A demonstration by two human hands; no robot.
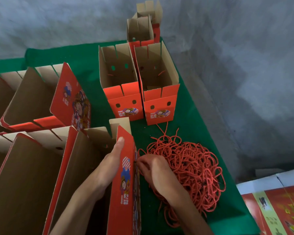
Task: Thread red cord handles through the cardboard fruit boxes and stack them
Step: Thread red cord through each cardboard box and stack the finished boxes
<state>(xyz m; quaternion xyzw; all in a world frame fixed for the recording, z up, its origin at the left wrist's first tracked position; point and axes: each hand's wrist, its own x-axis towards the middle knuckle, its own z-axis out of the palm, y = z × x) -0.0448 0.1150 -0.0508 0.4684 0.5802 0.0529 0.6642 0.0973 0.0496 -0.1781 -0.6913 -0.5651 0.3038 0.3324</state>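
Note:
A red printed cardboard fruit box [125,180] stands open at the bottom centre. My left hand [111,160] reaches inside it, with the thumb lying along the top edge of its right wall. My right hand [153,168] is outside that wall and pinches a dark cord end against it. A tangled heap of red cords [192,165] lies on the green cloth just right of my right hand. Two upright open boxes [126,85] [159,87] stand side by side behind the heap.
More open boxes [32,102] [24,175] fill the left side. Two stacked boxes [141,29] rise at the back. The green cloth [193,126] ends at the right against grey concrete floor. Flat printed cartons [278,206] lie at the bottom right.

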